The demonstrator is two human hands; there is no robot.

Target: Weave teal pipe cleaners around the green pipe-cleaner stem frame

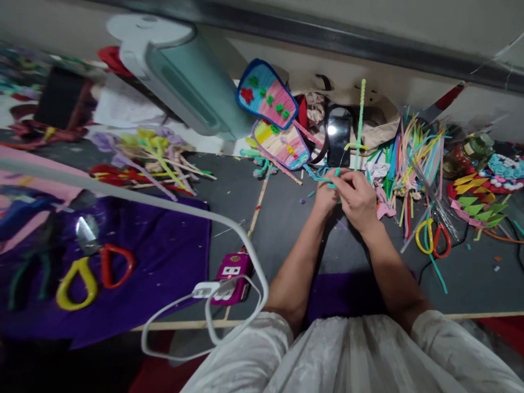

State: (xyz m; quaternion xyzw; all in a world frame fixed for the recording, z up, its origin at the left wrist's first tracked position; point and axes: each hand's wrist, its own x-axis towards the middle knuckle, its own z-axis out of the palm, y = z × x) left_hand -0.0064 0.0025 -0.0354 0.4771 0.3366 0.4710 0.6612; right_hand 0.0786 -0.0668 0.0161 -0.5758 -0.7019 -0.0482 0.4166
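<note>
My left hand [326, 197] and my right hand [357, 201] meet above the dark table, their fingers pinched together. Between them is a teal pipe cleaner [321, 178]; its bent end sticks out to the left of my left fingers. Part of it is hidden behind the fingertips. Just beyond my right hand, a green-and-yellow pipe cleaner [361, 114] points away from me, with a short yellow piece [355, 146] across it. A smartphone [339, 136] leans beyond my hands. To their left are two fan-shaped pipe-cleaner pieces, one blue-edged [268, 94] and one purple-edged [282, 146].
Loose pipe cleaners [426, 158] and scissors [433, 238] lie on the right, near a glass jar [470, 155]. On the left are larger scissors [96, 273] on purple cloth [164, 256], a magenta power strip [233, 275], a white cable [196, 210] and a tall green-grey appliance [196, 82].
</note>
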